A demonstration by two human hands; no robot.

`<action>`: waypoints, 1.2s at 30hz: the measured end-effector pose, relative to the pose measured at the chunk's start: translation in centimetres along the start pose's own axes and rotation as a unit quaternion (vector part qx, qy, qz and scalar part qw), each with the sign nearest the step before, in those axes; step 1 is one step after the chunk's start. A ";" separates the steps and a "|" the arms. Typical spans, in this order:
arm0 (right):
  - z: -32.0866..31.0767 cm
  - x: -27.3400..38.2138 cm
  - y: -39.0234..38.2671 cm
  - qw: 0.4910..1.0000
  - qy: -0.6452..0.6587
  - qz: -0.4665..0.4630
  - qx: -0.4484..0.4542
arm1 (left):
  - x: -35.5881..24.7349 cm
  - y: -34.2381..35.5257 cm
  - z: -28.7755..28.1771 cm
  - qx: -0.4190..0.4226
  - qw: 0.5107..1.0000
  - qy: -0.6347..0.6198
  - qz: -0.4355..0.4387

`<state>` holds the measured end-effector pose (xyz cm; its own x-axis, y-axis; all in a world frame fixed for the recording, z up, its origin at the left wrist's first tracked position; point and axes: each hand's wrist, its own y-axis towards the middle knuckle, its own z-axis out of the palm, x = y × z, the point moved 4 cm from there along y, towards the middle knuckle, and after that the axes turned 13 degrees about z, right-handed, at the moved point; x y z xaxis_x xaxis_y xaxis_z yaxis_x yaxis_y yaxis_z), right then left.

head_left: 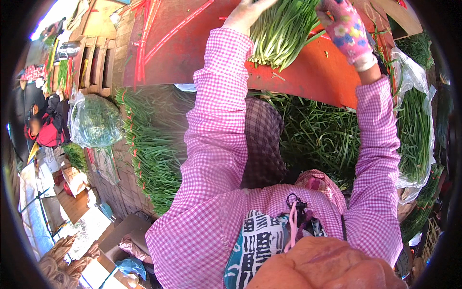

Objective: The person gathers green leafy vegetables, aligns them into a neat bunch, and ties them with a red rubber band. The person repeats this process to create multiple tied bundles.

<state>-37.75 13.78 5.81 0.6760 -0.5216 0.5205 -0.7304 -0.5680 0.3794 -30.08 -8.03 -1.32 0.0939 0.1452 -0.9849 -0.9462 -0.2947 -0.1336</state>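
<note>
My bare left hand [245, 14] is at the upper left of a bunch of long green leafy stalks with pale ends [276, 41], its visible fingers stretched out along the greens and partly cut off by the picture's edge. The bunch lies on a worn red board [178, 58]. My right hand [339, 29], in a pink flowered glove, is at the bunch's right side with its fingers curled; what they hold is hidden. Loose red ties [149, 33] lie on the board to the left.
More bundled greens [151, 164] are below the board and at right, some in clear plastic [414, 144]. A bagged bundle [96, 120] and wooden crate [94, 62] stand left. Another person in red and black [48, 130] is farther left. Cardboard and clutter [120, 236] fill the lower left.
</note>
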 end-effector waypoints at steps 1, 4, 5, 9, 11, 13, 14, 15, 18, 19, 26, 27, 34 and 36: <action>0.1 0.4 -1.2 0.995 0.080 0.061 0.016 | 0.0 1.1 0.2 -0.009 0.999 0.031 0.026; 1.0 3.4 -4.1 0.949 0.291 0.091 0.079 | 0.8 3.7 1.0 -0.053 0.955 0.290 0.028; 1.1 4.1 -5.0 0.930 0.339 0.103 0.093 | 1.4 4.2 1.7 -0.047 0.948 0.315 0.011; 1.6 5.4 -9.3 0.828 0.494 0.130 0.229 | 3.0 4.7 2.6 0.031 0.873 0.485 -0.040; 2.1 5.6 -11.5 0.778 0.538 0.125 0.299 | 3.2 4.8 2.7 0.035 0.876 0.479 -0.035; 2.0 6.2 -14.1 0.750 0.548 0.074 0.364 | 3.5 4.9 2.5 0.033 0.871 0.488 -0.034; 1.5 6.7 -15.3 0.761 0.528 0.017 0.377 | 3.7 5.1 2.5 0.034 0.870 0.490 -0.034; 1.3 7.3 -16.6 0.726 0.541 -0.008 0.425 | 3.9 5.3 2.4 0.036 0.869 0.492 -0.037; 0.1 7.9 -19.2 0.731 0.344 -0.106 0.579 | 4.6 6.0 1.7 0.029 0.884 0.465 -0.029; 0.1 7.2 -19.6 0.744 0.188 -0.097 0.633 | 4.9 6.2 1.4 0.024 0.894 0.448 -0.024; 3.1 0.4 -3.0 0.993 -0.114 -0.019 -0.039 | 6.3 7.1 0.6 0.021 0.884 0.467 -0.009; 4.6 -0.1 -1.2 0.996 -0.084 -0.014 -0.001 | 6.3 7.1 0.7 0.021 0.883 0.469 -0.007; 7.5 -1.6 2.3 0.984 -0.135 0.052 0.106 | 4.8 5.8 1.3 0.015 0.875 0.484 0.015; 7.0 -1.6 2.5 0.990 -0.113 0.016 0.077 | 4.5 5.6 1.5 0.015 0.876 0.481 0.020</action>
<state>-39.98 8.81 0.57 0.6695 -0.6609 0.3390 -0.7405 -0.6298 0.2346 -35.38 -7.58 -6.38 0.2645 -0.7320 -0.6278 -0.9610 -0.2541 -0.1087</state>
